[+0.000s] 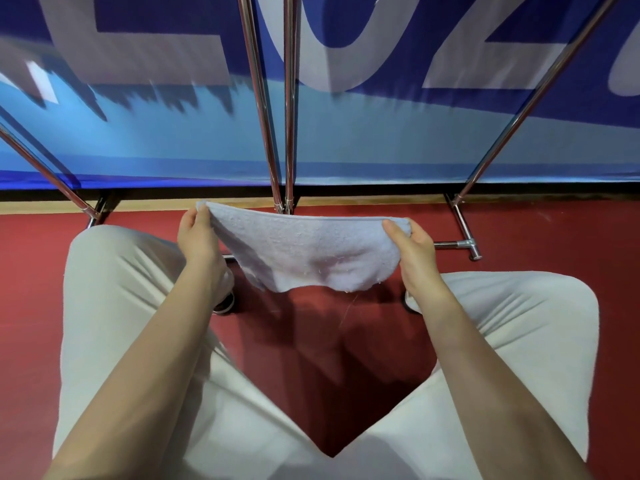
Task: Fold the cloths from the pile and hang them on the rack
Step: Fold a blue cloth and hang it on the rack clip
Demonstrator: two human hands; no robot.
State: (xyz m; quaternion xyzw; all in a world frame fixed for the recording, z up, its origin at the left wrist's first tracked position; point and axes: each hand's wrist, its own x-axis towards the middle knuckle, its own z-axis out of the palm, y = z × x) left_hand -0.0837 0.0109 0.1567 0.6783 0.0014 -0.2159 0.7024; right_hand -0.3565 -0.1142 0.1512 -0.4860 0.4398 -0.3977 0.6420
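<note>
A small white terry cloth (304, 252) hangs stretched between my two hands, folded over with its top edge taut and its lower part sagging above the red floor. My left hand (199, 233) pinches the cloth's left top corner. My right hand (410, 242) pinches the right top corner. The chrome rack (289, 109) stands straight ahead, its upright poles rising past the cloth and its base bar low behind it. No pile of cloths is in view.
Slanted rack poles (530, 102) run off to both sides, with a base foot (465, 242) at the right. A blue and white banner (381, 133) fills the wall behind. My knees in light trousers (114, 271) flank the red floor (329, 358).
</note>
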